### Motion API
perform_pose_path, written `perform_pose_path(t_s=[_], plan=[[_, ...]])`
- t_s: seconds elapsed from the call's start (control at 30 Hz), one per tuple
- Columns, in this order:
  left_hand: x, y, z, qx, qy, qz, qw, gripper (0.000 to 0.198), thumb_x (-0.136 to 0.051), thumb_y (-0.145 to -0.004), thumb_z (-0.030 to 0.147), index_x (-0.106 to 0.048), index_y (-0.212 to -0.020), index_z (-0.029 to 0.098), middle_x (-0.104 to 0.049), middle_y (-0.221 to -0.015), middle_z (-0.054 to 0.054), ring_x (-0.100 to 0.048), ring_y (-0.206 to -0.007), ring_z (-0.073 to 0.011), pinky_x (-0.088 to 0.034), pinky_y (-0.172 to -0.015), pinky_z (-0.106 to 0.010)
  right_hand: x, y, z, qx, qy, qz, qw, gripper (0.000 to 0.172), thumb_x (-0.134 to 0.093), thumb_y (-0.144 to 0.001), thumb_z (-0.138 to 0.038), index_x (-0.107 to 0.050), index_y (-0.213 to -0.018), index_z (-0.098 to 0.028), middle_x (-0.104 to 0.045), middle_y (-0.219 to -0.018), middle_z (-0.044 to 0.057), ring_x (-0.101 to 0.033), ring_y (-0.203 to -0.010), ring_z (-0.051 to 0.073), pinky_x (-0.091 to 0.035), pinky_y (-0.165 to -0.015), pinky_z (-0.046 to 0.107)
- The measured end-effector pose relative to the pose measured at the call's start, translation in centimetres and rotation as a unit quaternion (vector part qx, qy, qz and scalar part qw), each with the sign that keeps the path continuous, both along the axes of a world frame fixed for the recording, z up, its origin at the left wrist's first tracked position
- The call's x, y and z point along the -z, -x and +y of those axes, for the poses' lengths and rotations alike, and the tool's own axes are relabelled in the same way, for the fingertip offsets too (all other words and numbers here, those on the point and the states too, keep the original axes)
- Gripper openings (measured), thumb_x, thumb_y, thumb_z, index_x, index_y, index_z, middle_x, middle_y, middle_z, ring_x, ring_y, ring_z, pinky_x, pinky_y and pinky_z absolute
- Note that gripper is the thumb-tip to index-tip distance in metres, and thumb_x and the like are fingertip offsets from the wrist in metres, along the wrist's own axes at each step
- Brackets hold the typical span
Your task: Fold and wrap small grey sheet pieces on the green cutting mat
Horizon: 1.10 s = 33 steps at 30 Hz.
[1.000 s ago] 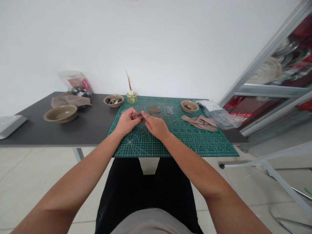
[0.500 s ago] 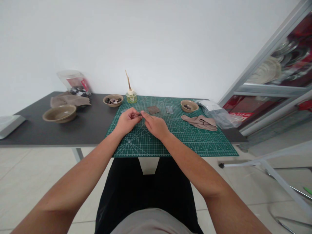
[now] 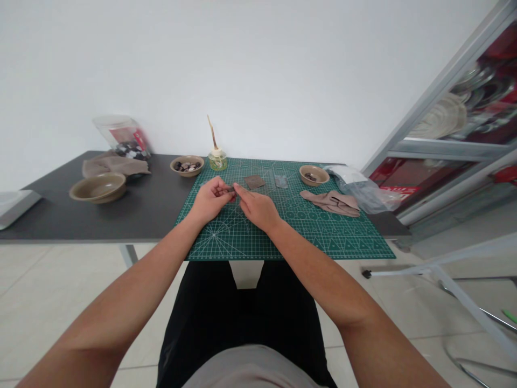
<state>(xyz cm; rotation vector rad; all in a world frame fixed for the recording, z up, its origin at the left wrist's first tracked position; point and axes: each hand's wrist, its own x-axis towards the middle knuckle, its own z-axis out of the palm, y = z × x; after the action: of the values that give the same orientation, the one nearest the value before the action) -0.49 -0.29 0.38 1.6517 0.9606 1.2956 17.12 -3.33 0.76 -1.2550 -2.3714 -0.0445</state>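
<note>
My left hand (image 3: 210,200) and my right hand (image 3: 258,208) meet over the green cutting mat (image 3: 291,237). The fingers of both close on a small dark flat piece (image 3: 231,189), mostly hidden by the fingertips. My right index finger lies along its edge. Just beyond the hands, a brown square sheet (image 3: 254,182) lies flat on the mat. Beside it is a small clear plastic packet (image 3: 281,182). A tan bowl (image 3: 314,182) to the right holds several dark pieces. Left of the mat's back corner, another bowl (image 3: 188,173) contains several dark and pale stone-like pieces.
A glass bottle (image 3: 218,161) with a stick stands at the mat's back left. A crumpled cloth (image 3: 332,203) and plastic bag (image 3: 365,191) lie right. Farther left are a bowl (image 3: 99,196), a cloth (image 3: 115,164), a clear jar (image 3: 117,129) and a white device (image 3: 18,207).
The hands stay in nearly the same place. A little more of the dark piece shows between the fingertips, and the left fingers have shifted slightly.
</note>
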Motion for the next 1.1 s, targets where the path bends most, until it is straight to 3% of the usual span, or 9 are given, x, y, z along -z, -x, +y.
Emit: perform_pose_path(t_s=[0.33, 0.6, 1.1], plan=[[0.12, 0.19, 0.12, -0.009, -0.023, 0.047, 0.999, 0.017, -0.068, -0.074, 0.026, -0.052, -0.074, 0.02, -0.062, -0.063, 0.003, -0.058, -0.058, -0.0118, -0.045, -0.058, -0.025, -0.02, 0.09, -0.12, -0.012, -0.012, -0.001, 1.0, 0.051, -0.033, -0.099, -0.019, -0.038, -0.15, -0.016, -0.048, -0.149, 0.007, -0.06, -0.122, 0.018, -0.05, -0.098, 0.031], [0.47, 0.12, 0.48, 0.018, -0.008, -0.003, 1.0, 0.021, -0.07, -0.077, 0.029, -0.05, -0.077, 0.021, -0.065, -0.065, 0.002, -0.064, -0.062, -0.014, -0.05, -0.063, -0.028, -0.24, 0.01, -0.16, 0.017, -0.005, -0.012, 1.0, 0.051, -0.032, -0.099, -0.021, -0.038, -0.149, -0.013, -0.061, -0.136, 0.011, -0.065, -0.113, 0.02, -0.052, -0.091, 0.03], [0.16, -0.11, 0.38, 0.019, 0.026, -0.024, 0.999, 0.027, -0.073, -0.073, 0.024, -0.046, -0.073, 0.021, -0.065, -0.062, 0.003, -0.067, -0.062, -0.015, -0.054, -0.064, -0.03, -0.21, 0.1, -0.26, 0.022, -0.008, -0.027, 0.999, 0.053, -0.029, -0.1, -0.023, -0.035, -0.152, -0.015, -0.065, -0.131, 0.011, -0.065, -0.11, 0.019, -0.05, -0.09, 0.028]])
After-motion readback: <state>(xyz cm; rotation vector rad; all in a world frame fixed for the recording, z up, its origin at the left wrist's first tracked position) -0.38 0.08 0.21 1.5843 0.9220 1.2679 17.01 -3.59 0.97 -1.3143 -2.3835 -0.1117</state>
